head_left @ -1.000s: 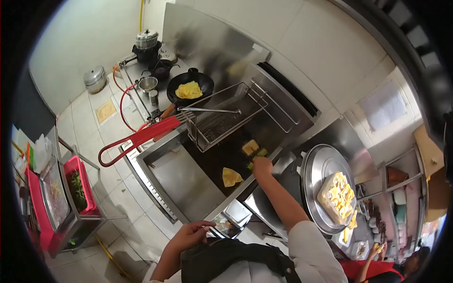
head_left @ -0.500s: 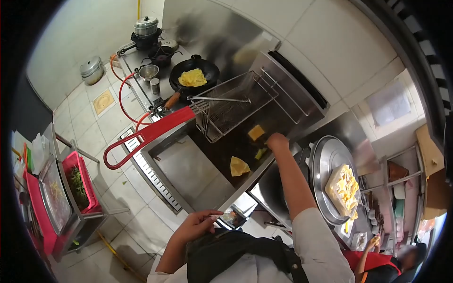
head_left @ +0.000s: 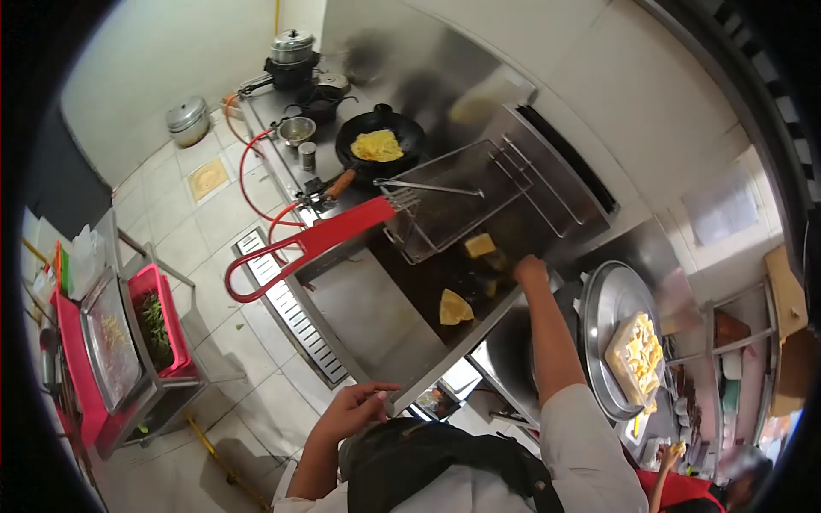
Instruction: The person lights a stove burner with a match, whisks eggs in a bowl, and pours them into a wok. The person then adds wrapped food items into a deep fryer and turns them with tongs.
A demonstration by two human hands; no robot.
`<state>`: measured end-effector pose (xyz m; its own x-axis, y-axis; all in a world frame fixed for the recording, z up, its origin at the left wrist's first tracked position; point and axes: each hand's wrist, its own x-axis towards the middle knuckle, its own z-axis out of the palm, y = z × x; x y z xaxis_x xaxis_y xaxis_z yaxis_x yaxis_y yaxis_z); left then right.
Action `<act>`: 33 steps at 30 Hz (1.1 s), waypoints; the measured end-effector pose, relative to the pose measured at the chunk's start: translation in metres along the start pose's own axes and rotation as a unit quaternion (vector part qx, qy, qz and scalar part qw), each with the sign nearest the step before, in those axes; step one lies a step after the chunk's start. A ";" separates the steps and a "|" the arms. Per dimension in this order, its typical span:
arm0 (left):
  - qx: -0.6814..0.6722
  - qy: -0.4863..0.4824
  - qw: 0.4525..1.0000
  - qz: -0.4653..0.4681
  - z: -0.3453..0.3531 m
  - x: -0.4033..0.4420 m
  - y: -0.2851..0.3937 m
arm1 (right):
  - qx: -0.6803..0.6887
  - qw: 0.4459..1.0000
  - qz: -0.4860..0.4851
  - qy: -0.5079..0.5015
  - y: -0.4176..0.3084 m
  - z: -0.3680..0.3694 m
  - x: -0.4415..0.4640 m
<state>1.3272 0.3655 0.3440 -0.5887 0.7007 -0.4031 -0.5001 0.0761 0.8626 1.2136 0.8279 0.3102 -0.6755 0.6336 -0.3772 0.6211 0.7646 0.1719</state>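
Observation:
My right hand (head_left: 531, 270) reaches over the right rim of the deep fryer (head_left: 410, 282), its fingers turned away and blurred; whether they hold anything is unclear. Beside it in the dark oil float a yellow square piece (head_left: 481, 245) and a yellow folded piece (head_left: 455, 308), with dimmer bits between them. My left hand (head_left: 355, 409) rests before the apron near the fryer's front edge, index finger stretched out, others loosely curled, nothing visible in it. A wire fry basket (head_left: 466, 201) with a red handle (head_left: 312, 248) lies across the fryer, metal tongs (head_left: 429, 187) on top.
A wok (head_left: 410, 141) with yellow food sits on the stove behind. At right, a tub of yellow pieces (head_left: 634, 359) stands on a round metal lid (head_left: 603, 295). A pink crate of greens (head_left: 175, 316) is at left. Another person (head_left: 684, 487) holds some food at lower right.
The view has shifted, moving the scene right and slightly down. My right hand has drawn a little away from the floating pieces. My left hand stays in place.

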 end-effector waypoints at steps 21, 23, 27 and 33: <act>0.001 -0.043 0.999 0.018 0.018 0.021 0.002 | 0.100 0.992 -0.059 0.040 0.066 0.010 -0.005; 0.010 -0.031 0.999 0.018 0.016 0.018 0.001 | 0.055 0.994 -0.058 0.073 0.080 0.016 0.008; 0.027 0.002 0.999 0.031 0.014 0.007 0.007 | 0.168 0.979 -0.060 0.101 0.104 -0.011 -0.035; 0.026 -0.004 0.999 0.036 0.017 0.002 0.005 | 0.205 0.961 -0.106 0.153 0.099 -0.008 -0.115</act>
<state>1.3341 0.3793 0.3521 -0.6163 0.7116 -0.3373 -0.4235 0.0616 0.9038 1.3499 0.8320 0.3778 -0.8506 0.5213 -0.0685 0.5184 0.8097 -0.2751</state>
